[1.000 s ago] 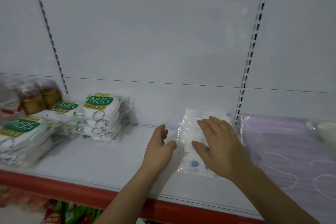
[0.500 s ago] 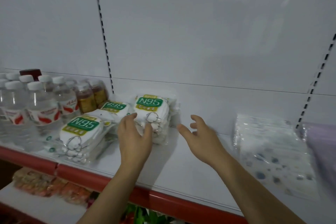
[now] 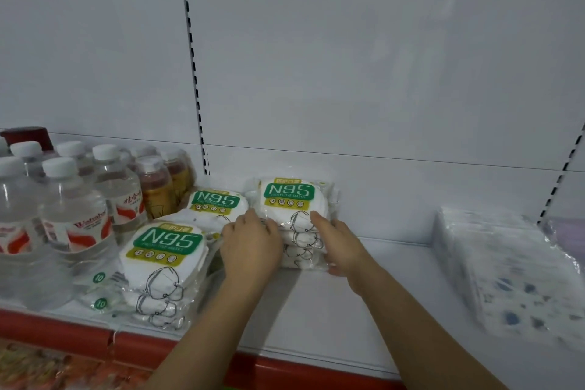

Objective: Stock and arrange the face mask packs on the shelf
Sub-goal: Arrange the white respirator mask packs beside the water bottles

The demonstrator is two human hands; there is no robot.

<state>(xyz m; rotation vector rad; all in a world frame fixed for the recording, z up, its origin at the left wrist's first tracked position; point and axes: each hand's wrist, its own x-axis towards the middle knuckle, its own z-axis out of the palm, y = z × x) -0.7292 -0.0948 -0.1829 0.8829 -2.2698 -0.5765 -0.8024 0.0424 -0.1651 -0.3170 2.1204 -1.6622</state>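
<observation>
Between both hands, on the white shelf (image 3: 364, 310): rear stack of N95 mask packs (image 3: 292, 199). Left hand (image 3: 250, 245) and right hand (image 3: 340, 242) clasp its sides, fingers curled. Left of left hand: front N95 stack (image 3: 164, 250), water bottles (image 3: 72, 225). Well right of right hand: patterned mask packs (image 3: 506, 272).

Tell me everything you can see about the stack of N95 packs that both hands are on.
The N95 stack holds several clear plastic packs of white masks, the top one bearing a green N95 label with yellow trim. It sits at the back of the white shelf. The left hand and right hand clasp its sides.
</observation>
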